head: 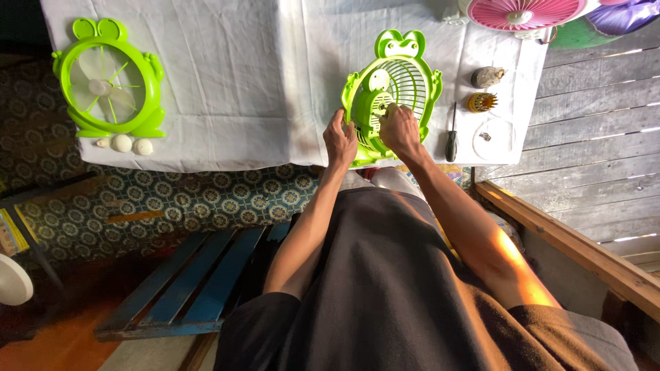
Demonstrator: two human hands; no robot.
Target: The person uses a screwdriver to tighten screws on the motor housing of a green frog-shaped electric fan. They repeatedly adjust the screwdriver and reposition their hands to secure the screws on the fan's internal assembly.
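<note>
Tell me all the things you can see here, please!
Green frog-shaped fan housing: one, bright green, on the white cloth, under both hands.
Second green frog-shaped fan: one, bright green with pale blades, far left on the cloth.
Small round pieces: three, cream, just below the second fan.
Screwdriver: one, dark handle, right of the held housing.
Motor parts: two, one grey, one brass-coloured, right of the screwdriver.
Clear round disc: one, see-through, below the motor parts.
Pink fan: one, pink and white, top edge.
White cloth: one, covering the table.
Blue wooden bench: one, on the floor.
Left hand: on the housing's left edge.
Right hand: on the housing's grille.
</note>
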